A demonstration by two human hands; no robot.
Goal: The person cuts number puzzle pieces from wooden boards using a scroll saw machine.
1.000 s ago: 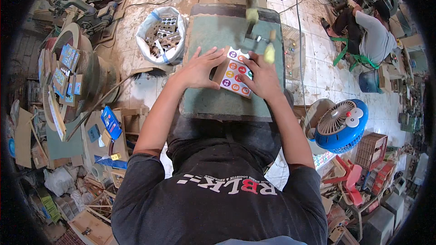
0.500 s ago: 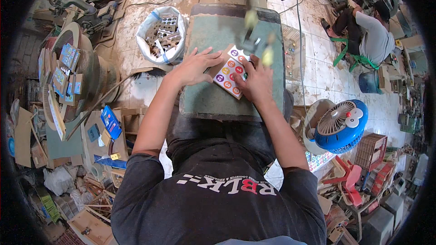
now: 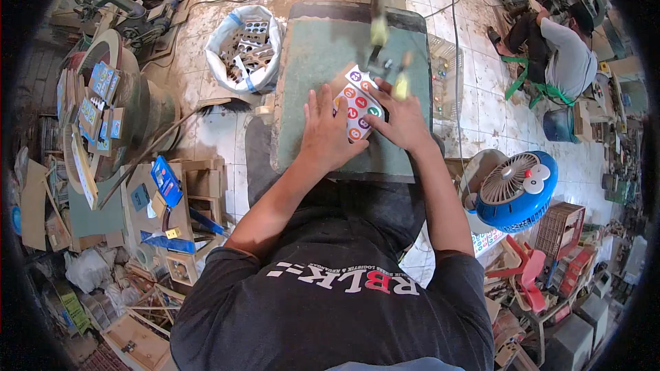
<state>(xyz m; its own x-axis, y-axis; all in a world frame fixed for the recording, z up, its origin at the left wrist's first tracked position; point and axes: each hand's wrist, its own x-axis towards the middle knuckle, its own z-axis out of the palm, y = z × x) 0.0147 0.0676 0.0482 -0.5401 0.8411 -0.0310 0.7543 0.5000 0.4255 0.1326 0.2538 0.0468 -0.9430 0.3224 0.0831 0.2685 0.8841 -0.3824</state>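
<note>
Card (image 3: 357,105) with coloured dots, thin, light and probably bendy, is pressed flat on the green table (image 3: 323,69) by the spread left hand (image 3: 328,134) and right hand (image 3: 402,120), and is best held by its edges.

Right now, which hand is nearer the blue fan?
Right. The right hand lies on the dotted board on the green table, on the side toward the blue fan. The left hand presses the board's other side, farther from the fan.
</note>
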